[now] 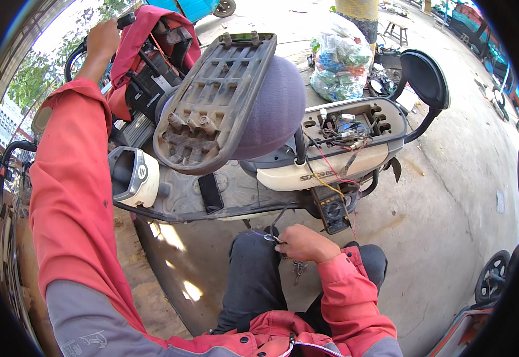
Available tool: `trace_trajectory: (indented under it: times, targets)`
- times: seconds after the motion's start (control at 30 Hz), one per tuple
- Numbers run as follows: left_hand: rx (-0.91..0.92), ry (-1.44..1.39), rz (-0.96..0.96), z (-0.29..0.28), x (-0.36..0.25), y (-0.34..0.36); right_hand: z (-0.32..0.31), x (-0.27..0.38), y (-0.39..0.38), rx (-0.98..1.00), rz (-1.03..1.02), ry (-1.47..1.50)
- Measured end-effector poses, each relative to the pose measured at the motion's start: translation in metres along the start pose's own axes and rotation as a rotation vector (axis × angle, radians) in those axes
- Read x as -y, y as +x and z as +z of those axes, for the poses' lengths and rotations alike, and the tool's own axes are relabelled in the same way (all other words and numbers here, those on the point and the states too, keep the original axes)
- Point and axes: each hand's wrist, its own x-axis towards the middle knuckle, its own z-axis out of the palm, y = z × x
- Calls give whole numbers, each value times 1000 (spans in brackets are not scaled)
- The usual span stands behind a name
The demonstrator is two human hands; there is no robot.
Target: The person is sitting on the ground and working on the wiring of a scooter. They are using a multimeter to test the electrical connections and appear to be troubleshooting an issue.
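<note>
A cream electric scooter (331, 172) lies across in front of me with its seat (224, 101) tipped up, showing the ribbed underside. Loose wires (343, 134) fill the open compartment under the seat. My left hand (102, 38) reaches far up and grips the black handlebar grip at the top left. My right hand (301, 243) is low, near my knee, pinching a small metal key ring (271, 238); a key bunch (299, 271) dangles below the hand. A black multimeter (332, 209) with yellow and red leads hangs at the scooter's side just above my right hand.
A clear bag of coloured bits (340, 62) stands on the concrete behind the scooter. A black backrest (426, 77) sticks up at the scooter's rear. A small wheel (492, 276) shows at the right edge. A wooden stool (395, 30) stands far back.
</note>
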Motion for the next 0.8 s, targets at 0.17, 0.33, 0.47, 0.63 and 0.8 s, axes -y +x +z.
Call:
trace_trajectory:
  times: [0.17, 0.33, 0.47, 0.63, 0.8]
  targets:
    - [9, 0, -16, -12, -8, -1, -3, 2, -1, 9, 20, 5]
    - [5, 22, -54, -15, -9, -2, -2, 2, -1, 10, 32, 18]
    - [17, 41, -50, -16, -9, -1, -3, 3, -1, 10, 37, 5]
    - [11, 37, -36, -18, -9, -1, -3, 3, 0, 2, 22, 5]
    - [58, 81, -39, -12, -3, 3, -2, 3, 0, -5, 25, 8]
